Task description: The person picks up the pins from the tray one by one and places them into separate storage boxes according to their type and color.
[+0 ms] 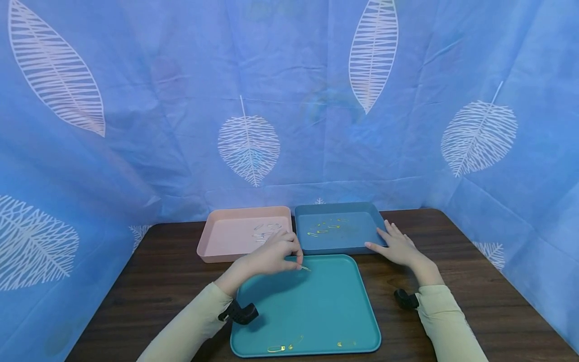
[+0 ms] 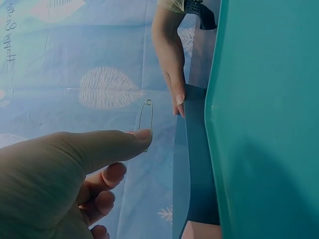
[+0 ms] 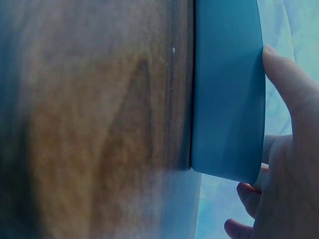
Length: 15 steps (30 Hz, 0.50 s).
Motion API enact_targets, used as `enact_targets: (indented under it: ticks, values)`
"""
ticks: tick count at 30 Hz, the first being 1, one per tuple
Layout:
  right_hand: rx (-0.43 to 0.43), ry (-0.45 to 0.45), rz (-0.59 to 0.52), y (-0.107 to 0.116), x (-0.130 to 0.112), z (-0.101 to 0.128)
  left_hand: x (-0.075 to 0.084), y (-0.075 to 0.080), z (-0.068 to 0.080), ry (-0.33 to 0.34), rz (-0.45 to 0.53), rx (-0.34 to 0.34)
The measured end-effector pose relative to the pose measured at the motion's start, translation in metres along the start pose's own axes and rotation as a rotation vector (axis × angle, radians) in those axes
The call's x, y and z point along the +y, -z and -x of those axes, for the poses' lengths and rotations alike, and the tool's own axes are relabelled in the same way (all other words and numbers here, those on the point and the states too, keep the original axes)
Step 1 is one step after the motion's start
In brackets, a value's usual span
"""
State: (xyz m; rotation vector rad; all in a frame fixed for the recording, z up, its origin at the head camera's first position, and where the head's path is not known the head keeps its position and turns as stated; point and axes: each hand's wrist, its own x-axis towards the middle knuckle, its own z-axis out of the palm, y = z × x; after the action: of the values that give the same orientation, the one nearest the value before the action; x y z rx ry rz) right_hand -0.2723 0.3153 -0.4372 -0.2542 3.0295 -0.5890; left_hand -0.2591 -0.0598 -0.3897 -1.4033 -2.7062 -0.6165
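Note:
My left hand (image 1: pixel 273 253) pinches a small safety pin (image 2: pixel 148 102) between thumb and fingers, above the far part of a teal tray (image 1: pixel 312 306). In the left wrist view the pin points upward, its coil end sticking out past the thumb tip. At the right side of a blue tray (image 1: pixel 346 245), my right hand (image 1: pixel 400 247) rests on the near right corner, fingers spread, thumb against the near rim. Several gold safety pins (image 1: pixel 322 231) lie in the blue tray. Close beyond the left hand, a pink tray (image 1: pixel 226 236) holds several silver-looking pins (image 1: pixel 262 235).
Along the teal tray's near edge lie a gold safety pin (image 1: pixel 276 348) and a few other small gold pieces (image 1: pixel 340 344). The three trays stand close together on a dark wood table (image 1: pixel 172 281). A blue leaf-patterned cloth (image 1: pixel 298 151) hangs behind the table.

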Motion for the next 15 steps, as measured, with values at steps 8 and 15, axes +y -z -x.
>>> enact_targets:
  ticks: [8, 15]
  values:
    - [-0.013, -0.009, -0.011, -0.001, 0.003, 0.000, 0.001, 0.004, -0.027, -0.014, -0.012, 0.011]
    - [-0.015, -0.012, 0.000, 0.002, 0.002, -0.002, -0.002, 0.006, -0.046, 0.027, -0.003, 0.004]
